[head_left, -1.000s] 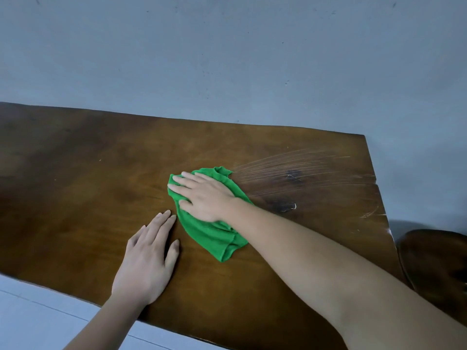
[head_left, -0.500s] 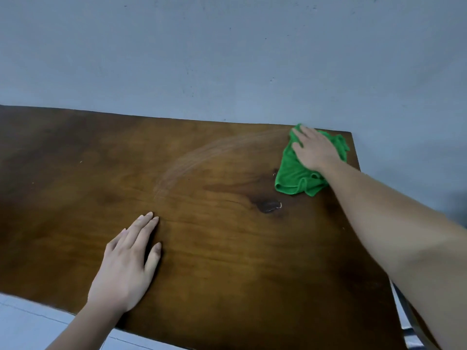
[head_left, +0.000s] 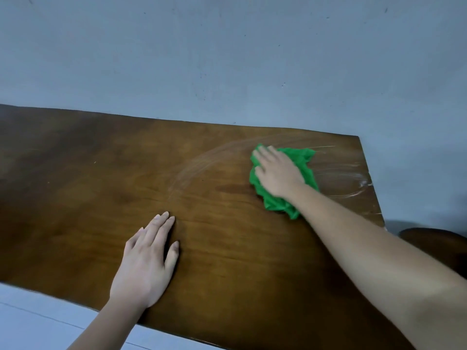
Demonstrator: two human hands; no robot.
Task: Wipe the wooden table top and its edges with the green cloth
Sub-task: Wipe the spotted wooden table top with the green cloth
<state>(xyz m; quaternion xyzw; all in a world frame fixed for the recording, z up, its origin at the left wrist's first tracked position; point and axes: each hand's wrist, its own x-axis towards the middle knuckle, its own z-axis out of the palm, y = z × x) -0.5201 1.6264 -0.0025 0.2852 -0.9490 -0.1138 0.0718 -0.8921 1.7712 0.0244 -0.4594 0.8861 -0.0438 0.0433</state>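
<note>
The blue-grey wall (head_left: 227,59) was the biggest thing you saw. It was plain, with a few small dark specks. The far edge of the wooden table top (head_left: 88,185) ran along the bottom of it. The top was dark brown and smooth, and its long side ran from left to right. A strip of pale floor (head_left: 30,324) showed at the near left corner. A dark round wooden thing (head_left: 434,243) sat low past the right end. I could not tell what it was.

Your right arm (head_left: 366,248) reached far across the top, toward the far right corner. Your left hand (head_left: 149,263) lay flat on the wood close to you, with straight fingers and nothing in it. It looked like it was there to steady you.

Your right hand (head_left: 276,170) was flat too, with straight fingers pressing down on the green cloth (head_left: 305,160). The cloth was bunched up right under that hand. It stuck out on the far right side and back by your wrist, so its long way ran from far to near. It sat near the far right corner, well apart from your left hand. So the right hand was the one to wipe with.

Thin shiny streaks (head_left: 348,180) lay between the cloth and the right edge. I think most of the bare wood to the left, and the edges, were not done yet.
</note>
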